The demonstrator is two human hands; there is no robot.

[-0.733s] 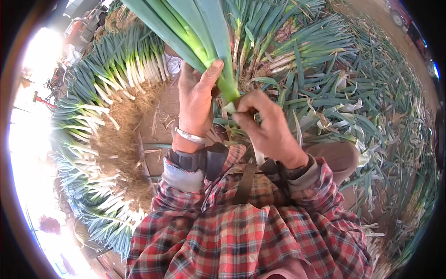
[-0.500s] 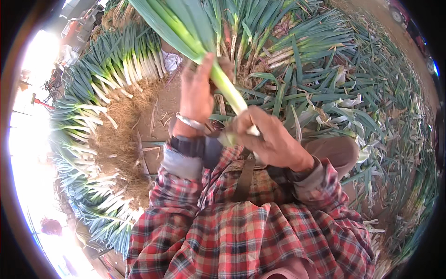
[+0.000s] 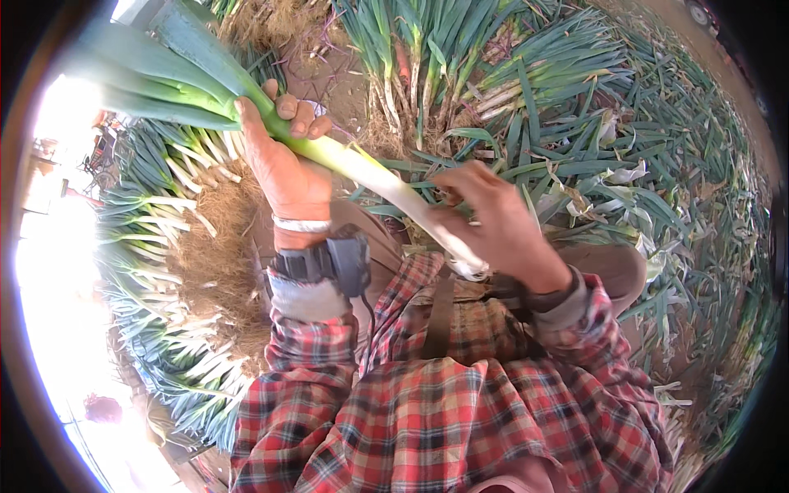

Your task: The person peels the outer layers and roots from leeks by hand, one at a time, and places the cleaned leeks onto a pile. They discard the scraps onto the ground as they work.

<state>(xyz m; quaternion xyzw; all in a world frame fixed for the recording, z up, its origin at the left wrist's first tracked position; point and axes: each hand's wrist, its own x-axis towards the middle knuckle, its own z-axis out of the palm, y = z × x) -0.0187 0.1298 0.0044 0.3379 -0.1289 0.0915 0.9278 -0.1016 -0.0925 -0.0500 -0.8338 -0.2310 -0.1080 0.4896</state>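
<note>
A large leek (image 3: 374,177) lies slantwise in front of me, its wide green leaves up at the far left and its white root end down by my lap. Around the upper shank, where white turns to green, my left hand (image 3: 283,164) is closed with the palm up, fingertips showing over the stalk. Beside the lower white part is my right hand (image 3: 493,218), somewhat blurred, its fingers bent and the thumb held apart from them. Whether its thumb touches the leek is hard to see.
A curved row of leeks (image 3: 156,238) lies on my left, roots inward. Untrimmed leeks (image 3: 419,62) stand ahead, with a bundle (image 3: 551,74) lying to their right. Loose leaves (image 3: 641,197) cover the ground on my right. My bent knee (image 3: 612,267) is near the right hand.
My left hand has moved left and turned palm up, swinging the leek's leaves toward the left. My right hand has come off the white shank and shifted slightly right.
</note>
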